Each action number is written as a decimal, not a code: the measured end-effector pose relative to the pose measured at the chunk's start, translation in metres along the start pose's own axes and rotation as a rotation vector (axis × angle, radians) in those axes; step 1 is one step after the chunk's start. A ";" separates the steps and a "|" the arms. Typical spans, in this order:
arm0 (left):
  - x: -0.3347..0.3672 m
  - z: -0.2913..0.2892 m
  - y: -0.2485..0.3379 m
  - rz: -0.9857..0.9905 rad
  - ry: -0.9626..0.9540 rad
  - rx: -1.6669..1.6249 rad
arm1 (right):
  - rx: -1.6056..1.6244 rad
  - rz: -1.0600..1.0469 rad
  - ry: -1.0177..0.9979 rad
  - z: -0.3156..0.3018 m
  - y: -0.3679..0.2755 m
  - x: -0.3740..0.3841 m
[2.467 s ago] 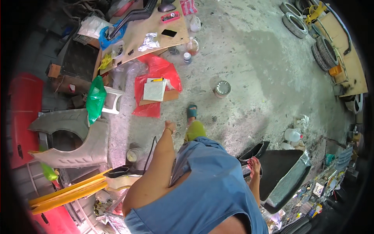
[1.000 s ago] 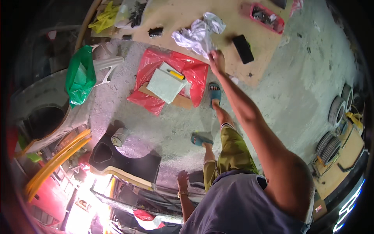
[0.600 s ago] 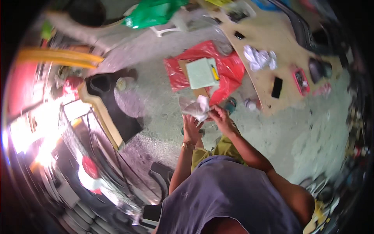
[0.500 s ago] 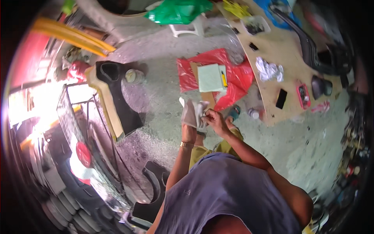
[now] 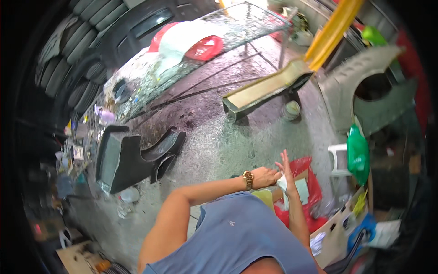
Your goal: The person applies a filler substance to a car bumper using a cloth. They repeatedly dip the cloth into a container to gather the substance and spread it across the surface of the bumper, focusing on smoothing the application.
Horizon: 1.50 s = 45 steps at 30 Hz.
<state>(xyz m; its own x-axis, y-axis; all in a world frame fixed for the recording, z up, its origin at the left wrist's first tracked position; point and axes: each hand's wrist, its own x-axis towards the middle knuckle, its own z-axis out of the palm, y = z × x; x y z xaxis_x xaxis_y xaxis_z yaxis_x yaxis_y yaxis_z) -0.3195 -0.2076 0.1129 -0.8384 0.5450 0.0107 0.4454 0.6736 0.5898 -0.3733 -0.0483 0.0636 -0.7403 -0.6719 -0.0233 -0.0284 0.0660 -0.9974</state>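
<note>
My left hand (image 5: 265,177), with a gold-coloured watch at its wrist, reaches across in front of my body. Its fingers are bent and closed on a small white cloth (image 5: 283,183), which lies against the palm of my right hand (image 5: 289,176). The right hand is raised with its fingers stretched out. Most of the cloth is hidden between the two hands, so its shape cannot be made out. Beneath them on the floor lies a red plastic sheet (image 5: 315,182) with a pale square pad (image 5: 301,191) on it.
Black moulded panels (image 5: 123,157) lie at left. Beyond stands a metal-framed table (image 5: 246,32); a long trough-like part (image 5: 262,93) and a tin (image 5: 291,109) are nearer. At right are a grey car fender (image 5: 340,91), a white stool (image 5: 337,160) with a green bag (image 5: 358,153), and a board (image 5: 335,249).
My view has swung to the left, towards the table and panels. The white cloth covered much of my left hand before; now that hand is bare and the cloth lies against my right palm.
</note>
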 end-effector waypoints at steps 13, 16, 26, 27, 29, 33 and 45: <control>-0.038 -0.075 -0.069 -0.641 0.930 -0.451 | 0.105 0.231 -0.116 -0.025 -0.075 0.168; -0.026 -0.110 -0.059 -0.620 1.023 0.112 | 0.688 0.718 -0.635 -0.029 -0.048 0.198; -0.066 -0.120 -0.025 -1.008 0.525 0.034 | -0.931 -0.456 -1.964 0.107 -0.177 0.272; -0.081 -0.122 -0.021 -0.913 0.641 -0.339 | -1.197 -0.724 -1.997 0.122 -0.192 0.275; -0.109 -0.125 -0.021 -0.590 0.823 -1.072 | -1.042 -0.898 -1.913 0.133 -0.209 0.284; -0.209 -0.090 0.002 -0.983 1.098 -0.842 | -0.628 -0.901 -1.345 0.176 -0.255 0.323; -0.317 -0.091 -0.039 -1.222 1.216 -0.126 | 0.041 0.233 -1.652 0.385 -0.137 0.206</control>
<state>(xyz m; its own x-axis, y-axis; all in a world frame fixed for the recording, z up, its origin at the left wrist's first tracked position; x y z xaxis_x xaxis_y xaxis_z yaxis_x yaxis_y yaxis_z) -0.0995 -0.4520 0.1604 -0.4109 -0.9094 0.0641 -0.5539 0.3049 0.7748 -0.2630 -0.4794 0.1698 0.7331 -0.6567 -0.1771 0.0091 0.2698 -0.9629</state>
